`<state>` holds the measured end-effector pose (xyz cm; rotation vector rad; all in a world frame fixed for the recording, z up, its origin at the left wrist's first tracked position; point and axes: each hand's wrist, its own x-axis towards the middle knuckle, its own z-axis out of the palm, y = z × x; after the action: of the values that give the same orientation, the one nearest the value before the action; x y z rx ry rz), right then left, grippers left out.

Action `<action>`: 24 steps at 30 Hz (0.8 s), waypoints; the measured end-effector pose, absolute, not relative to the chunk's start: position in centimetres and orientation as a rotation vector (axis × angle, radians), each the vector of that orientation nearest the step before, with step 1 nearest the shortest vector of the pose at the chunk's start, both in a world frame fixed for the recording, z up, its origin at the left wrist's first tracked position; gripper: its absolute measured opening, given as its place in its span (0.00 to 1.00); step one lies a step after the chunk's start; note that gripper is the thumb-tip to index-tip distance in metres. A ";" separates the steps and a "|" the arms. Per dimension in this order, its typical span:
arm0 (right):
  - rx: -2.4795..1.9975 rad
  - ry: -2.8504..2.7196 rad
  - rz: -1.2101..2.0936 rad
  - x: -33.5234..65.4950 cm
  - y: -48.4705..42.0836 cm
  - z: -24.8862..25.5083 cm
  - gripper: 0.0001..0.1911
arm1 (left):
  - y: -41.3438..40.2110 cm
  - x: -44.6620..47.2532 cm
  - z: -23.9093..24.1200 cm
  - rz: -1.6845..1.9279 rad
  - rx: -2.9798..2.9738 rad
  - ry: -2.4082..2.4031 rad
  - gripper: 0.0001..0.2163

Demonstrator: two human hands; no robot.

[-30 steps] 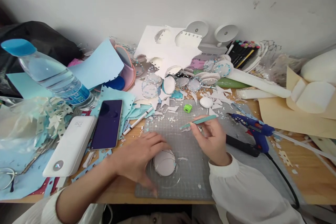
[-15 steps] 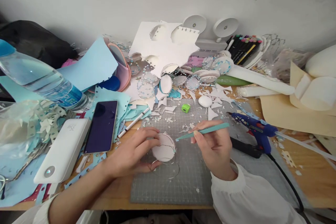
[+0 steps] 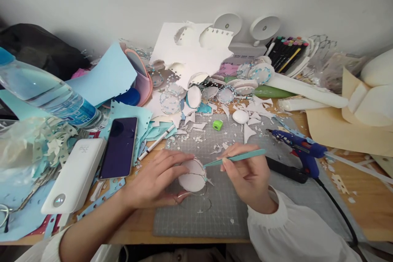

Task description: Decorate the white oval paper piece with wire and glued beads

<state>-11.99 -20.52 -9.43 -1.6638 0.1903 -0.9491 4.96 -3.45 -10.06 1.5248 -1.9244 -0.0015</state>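
Note:
My left hand (image 3: 161,176) is closed around the left side of a round white paper disc (image 3: 192,180), with fingers on top and the thumb below. A thin wire crosses the disc and loops out beneath it; small blue bits sit along its right edge. My right hand (image 3: 247,172) pinches a pair of teal tweezers (image 3: 242,156), whose tips meet the disc's upper right rim. Whether a small piece is between the tips is too fine to make out. Under both hands lies a grey cutting mat (image 3: 224,213).
A blue glue gun (image 3: 299,147) lies on the right, its cord running down. At the left are a phone (image 3: 118,147), a white power bank (image 3: 73,176) and a water bottle (image 3: 52,94). Paper scraps, a green sharpener (image 3: 217,125) and beaded discs (image 3: 225,95) cover the back.
My right hand has moved slightly left and brought the tweezer tips from beside the disc to its rim. My left hand keeps its hold on the disc.

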 end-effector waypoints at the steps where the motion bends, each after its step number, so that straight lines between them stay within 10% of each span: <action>1: -1.675 0.195 -0.948 -12.0 -20.5 -9.5 0.07 | -3.4 4.9 -10.1 0.000 1.526 -1.923 0.22; 24: -1.740 0.158 -0.887 -11.8 -20.3 -9.4 0.06 | -3.1 4.6 -10.3 -0.003 1.543 -1.946 0.21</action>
<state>-11.82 -20.28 -9.44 -1.7403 0.1577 -0.8866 4.56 -3.08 -10.33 1.5431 -1.9457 -0.0029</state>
